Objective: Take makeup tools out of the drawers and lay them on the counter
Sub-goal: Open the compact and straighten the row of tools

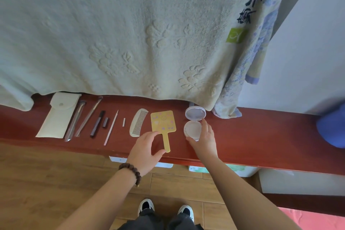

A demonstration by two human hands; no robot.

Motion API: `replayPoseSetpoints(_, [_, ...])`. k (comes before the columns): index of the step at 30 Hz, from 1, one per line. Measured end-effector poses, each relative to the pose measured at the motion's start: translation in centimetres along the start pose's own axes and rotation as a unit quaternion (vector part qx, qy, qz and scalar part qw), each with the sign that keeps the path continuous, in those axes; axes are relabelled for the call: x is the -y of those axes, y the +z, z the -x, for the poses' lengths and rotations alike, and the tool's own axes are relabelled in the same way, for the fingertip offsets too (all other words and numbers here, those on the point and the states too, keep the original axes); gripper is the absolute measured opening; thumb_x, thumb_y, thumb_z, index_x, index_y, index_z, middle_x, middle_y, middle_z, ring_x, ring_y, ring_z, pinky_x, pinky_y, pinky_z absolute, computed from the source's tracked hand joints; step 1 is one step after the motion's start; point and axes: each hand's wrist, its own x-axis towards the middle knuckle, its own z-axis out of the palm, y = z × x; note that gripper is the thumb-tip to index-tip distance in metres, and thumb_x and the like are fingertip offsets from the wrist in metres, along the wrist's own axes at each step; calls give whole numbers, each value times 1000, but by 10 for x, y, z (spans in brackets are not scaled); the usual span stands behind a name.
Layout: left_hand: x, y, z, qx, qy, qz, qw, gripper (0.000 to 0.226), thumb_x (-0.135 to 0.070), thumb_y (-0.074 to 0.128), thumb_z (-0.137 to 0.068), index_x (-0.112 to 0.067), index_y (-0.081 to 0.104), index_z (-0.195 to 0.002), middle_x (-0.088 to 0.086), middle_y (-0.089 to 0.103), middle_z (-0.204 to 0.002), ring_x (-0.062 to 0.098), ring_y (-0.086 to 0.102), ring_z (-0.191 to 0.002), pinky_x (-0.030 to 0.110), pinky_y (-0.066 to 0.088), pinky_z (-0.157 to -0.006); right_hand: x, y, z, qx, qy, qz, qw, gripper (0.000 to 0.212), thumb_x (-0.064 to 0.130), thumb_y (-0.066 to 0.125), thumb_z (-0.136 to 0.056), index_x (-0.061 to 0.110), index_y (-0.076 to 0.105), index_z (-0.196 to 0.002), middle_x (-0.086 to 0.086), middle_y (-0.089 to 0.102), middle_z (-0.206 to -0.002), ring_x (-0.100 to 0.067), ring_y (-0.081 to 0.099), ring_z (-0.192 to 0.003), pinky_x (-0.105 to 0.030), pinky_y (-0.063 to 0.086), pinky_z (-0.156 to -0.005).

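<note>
A row of makeup tools lies on the red wooden counter [252,136]: a white pouch [57,115], two brushes [82,119], a dark tube [97,124] with its cap [105,122], a thin pink stick [111,128], a white comb [137,122], a yellow hand mirror [164,124] and an open white compact [194,121]. My left hand [146,150] hovers over the mirror's handle, fingers apart. My right hand [204,137] grips the compact's base by its near edge.
A pale embossed towel [130,33] hangs over the counter's back edge, with a blue-patterned cloth [248,73] beside it. A blue object [331,127] sits at the far right. Drawer fronts [164,164] show under the counter. My shoes stand on the wooden floor.
</note>
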Motion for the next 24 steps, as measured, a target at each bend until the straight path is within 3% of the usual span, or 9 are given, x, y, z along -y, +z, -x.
replayPoseSetpoints(9, [3, -18, 16, -39, -56, -12, 998, 65, -35, 65, -87, -22, 36, -143, -4, 39, -147, 11, 35, -136, 29, 34, -111, 11, -1, 22, -24, -39, -21, 999, 72, 26, 69, -84, 9, 31, -143, -9, 34, -148, -27, 30, -137, -42, 40, -101])
replayPoseSetpoints(14, [26, -38, 16, -55, -47, -15, 997, 63, -33, 66, -86, -18, 39, -141, -3, 42, -145, 11, 37, -135, 26, 31, -110, 39, 19, 46, 13, -79, 3, 997, 64, 25, 62, -89, 15, 32, -144, -2, 29, -151, -21, 30, -139, -38, 39, -106])
replayPoseSetpoints(20, [65, -63, -3, -40, 41, -57, 997, 52, -28, 67, -86, -16, 48, -133, -3, 48, -138, 12, 42, -130, 16, 26, -103, 68, 55, 57, 8, -86, 50, 995, 52, 25, 59, -91, 17, 40, -139, 0, 27, -153, -21, 25, -141, -37, 39, -105])
replayPoseSetpoints(24, [88, -70, -15, 13, 126, -124, 984, 53, -27, 63, -89, -11, 45, -136, 2, 40, -146, 17, 33, -138, 16, 14, -107, 81, 77, 64, -1, -60, 89, 994, 53, 25, 57, -92, 19, 38, -141, 0, 21, -156, -21, 20, -143, -39, 37, -110])
